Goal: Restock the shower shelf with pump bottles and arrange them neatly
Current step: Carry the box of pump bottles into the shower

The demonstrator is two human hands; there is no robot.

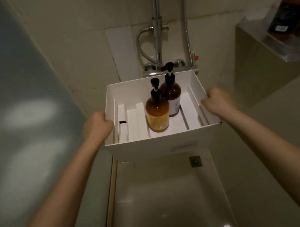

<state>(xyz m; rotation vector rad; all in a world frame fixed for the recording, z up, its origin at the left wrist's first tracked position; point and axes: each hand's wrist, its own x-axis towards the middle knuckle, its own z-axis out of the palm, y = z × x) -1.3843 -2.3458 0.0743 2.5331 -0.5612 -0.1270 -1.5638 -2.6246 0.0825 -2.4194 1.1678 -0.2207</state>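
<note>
I hold a white cardboard box (161, 144) out in front of me at chest height. My left hand (97, 126) grips its left wall and my right hand (218, 99) grips its right wall. Two amber pump bottles with black pumps stand upright inside: the nearer one (157, 112) has an orange label, the farther one (171, 93) a white label. White card dividers line the box floor. High at the right, a clear shower shelf (277, 47) carries another amber bottle (290, 9), cut off by the frame edge.
Chrome shower mixer (160, 68) with hose and riser pipe is on the tiled wall just behind the box. A frosted glass panel (15, 112) runs along the left. Below lies the white shower floor with a square drain (195, 161).
</note>
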